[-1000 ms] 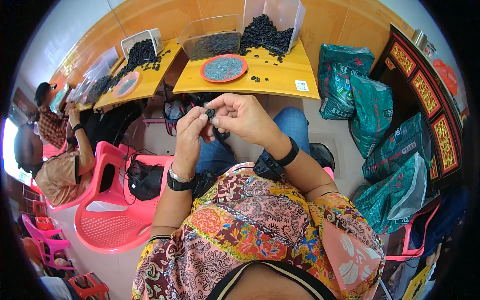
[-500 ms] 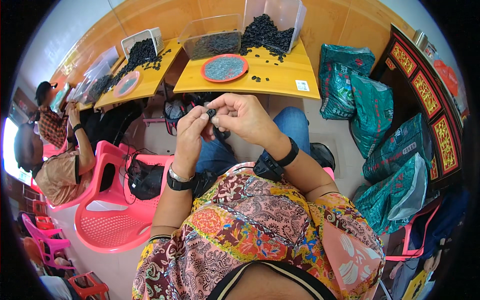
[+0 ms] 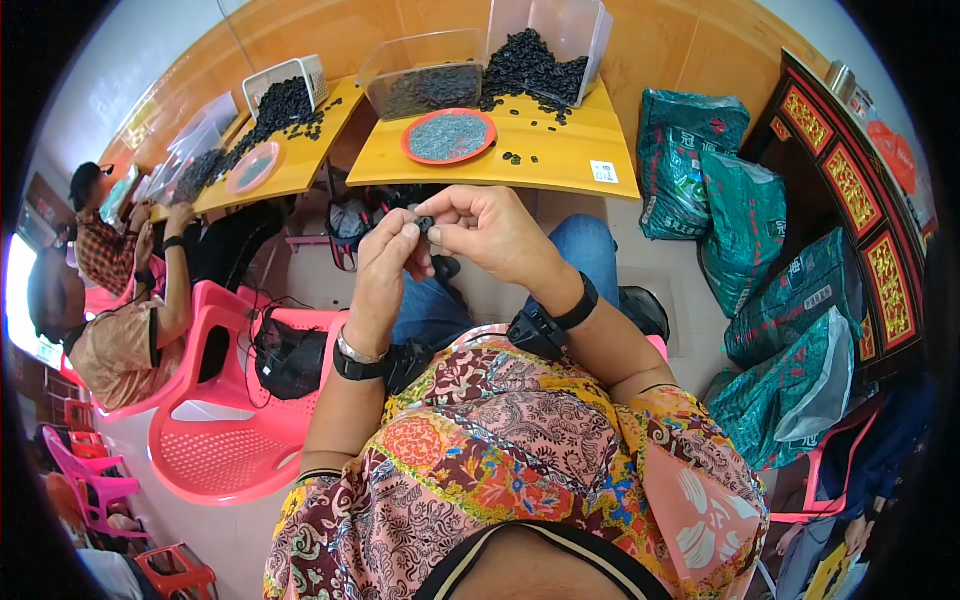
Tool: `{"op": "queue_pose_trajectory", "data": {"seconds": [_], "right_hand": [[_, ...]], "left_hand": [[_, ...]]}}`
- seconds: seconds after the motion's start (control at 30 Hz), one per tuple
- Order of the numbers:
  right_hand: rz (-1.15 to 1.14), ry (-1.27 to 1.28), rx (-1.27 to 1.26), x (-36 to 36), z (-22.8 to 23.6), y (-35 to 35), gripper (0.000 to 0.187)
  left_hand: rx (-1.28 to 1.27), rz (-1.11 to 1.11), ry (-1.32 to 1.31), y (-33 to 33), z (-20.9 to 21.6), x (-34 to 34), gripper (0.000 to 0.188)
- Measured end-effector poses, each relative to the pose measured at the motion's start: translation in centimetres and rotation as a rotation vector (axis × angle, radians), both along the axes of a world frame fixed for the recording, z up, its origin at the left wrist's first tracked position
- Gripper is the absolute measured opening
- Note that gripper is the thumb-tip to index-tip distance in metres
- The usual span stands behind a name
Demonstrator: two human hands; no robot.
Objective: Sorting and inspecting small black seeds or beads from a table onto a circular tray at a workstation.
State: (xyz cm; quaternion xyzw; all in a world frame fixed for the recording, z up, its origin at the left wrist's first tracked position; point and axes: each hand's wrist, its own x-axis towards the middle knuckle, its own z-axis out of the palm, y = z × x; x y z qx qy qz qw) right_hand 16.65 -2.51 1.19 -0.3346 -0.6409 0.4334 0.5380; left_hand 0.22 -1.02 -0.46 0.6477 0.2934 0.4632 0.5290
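Observation:
Above my lap, in front of the table edge, both hands meet around a small black plastic piece (image 3: 425, 223). My left hand (image 3: 382, 252) pinches it from the left between thumb and fingers. From the other side my right hand (image 3: 487, 232) grips it with thumb and forefinger. The fingers cover much of the piece, so its exact shape is hard to make out. On the table beyond lies a red plate (image 3: 408, 150) filled with small grey-silver parts. Behind the plate, a heap of similar black pieces (image 3: 530, 65) spills from a tipped clear bin (image 3: 597, 50).
A clear tub (image 3: 420, 48) of black pieces stands on the yellow table (image 3: 560, 170). Green sacks (image 3: 745, 220) line the right side near a carved cabinet (image 3: 850, 200). A pink chair (image 3: 225, 455) is at my left, with another person (image 3: 130, 345) seated beyond.
My hands stay nearly in place, with the black piece turned slightly between the fingers. The person at left has raised a hand toward their table.

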Motion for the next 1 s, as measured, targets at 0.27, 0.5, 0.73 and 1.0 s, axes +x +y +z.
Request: {"op": "queue_pose_trajectory", "data": {"seconds": [0.27, 0.5, 0.73, 1.0], "right_hand": [[0.046, -0.004, -0.029, 0.3, 0.2, -0.1, 0.019], [-0.135, -0.013, 0.187, 0.3, -0.9, 0.8, 0.019], [-0.267, 0.062, 0.230, 1.4, -0.9, 1.7, 0.019], [-0.295, 0.047, 0.301, 0.9, -0.5, 1.1, 0.018]], "left_hand": [[0.008, -0.051, 0.010, 0.4, -0.1, 0.0, 0.018], [0.454, 0.429, 0.140, -0.5, 0.7, 0.9, 0.020], [1.050, 0.616, -0.113, -2.1, 3.5, 4.1, 0.026], [1.013, 0.459, -0.193, -3.0, 2.4, 6.8, 0.026]]}}
